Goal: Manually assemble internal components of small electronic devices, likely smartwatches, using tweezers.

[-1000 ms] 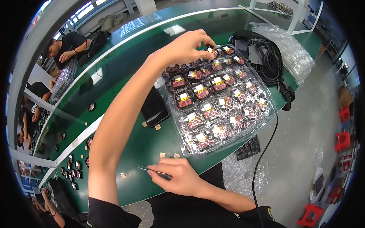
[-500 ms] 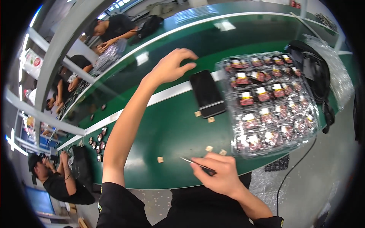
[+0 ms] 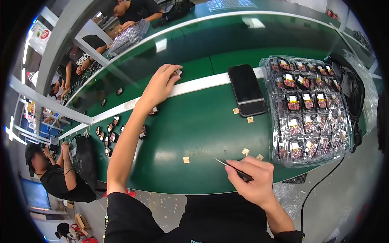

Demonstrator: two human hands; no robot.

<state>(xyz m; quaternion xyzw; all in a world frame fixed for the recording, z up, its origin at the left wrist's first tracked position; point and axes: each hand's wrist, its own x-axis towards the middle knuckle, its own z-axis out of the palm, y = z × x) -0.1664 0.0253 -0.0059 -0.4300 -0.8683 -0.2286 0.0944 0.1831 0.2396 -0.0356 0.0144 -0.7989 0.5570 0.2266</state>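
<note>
My left hand (image 3: 161,85) is above the white divider strip, its thumb and fingertips closed on a small black part (image 3: 178,73) with a pale top. The fingers partly cover this part. Over the near side of the green table, my right hand (image 3: 254,178) grips dark-handled tweezers (image 3: 244,174), their bright tips pointing left. Small tan square pieces lie around the tips, one (image 3: 186,160) to the left and another (image 3: 245,152) just above the hand. More small black parts (image 3: 109,128) sit in a loose group left of my left forearm.
A black phone (image 3: 246,89) lies across the divider strip. Right of it is a clear plastic tray (image 3: 275,156) with rows of black parts. A black bag or cable bundle (image 3: 353,87) borders the tray. Co-workers (image 3: 60,170) sit at the left and far side.
My left hand has moved left, and its fingers have closed on a small black part. The right hand still holds the tweezers. The whole view has shifted.
</note>
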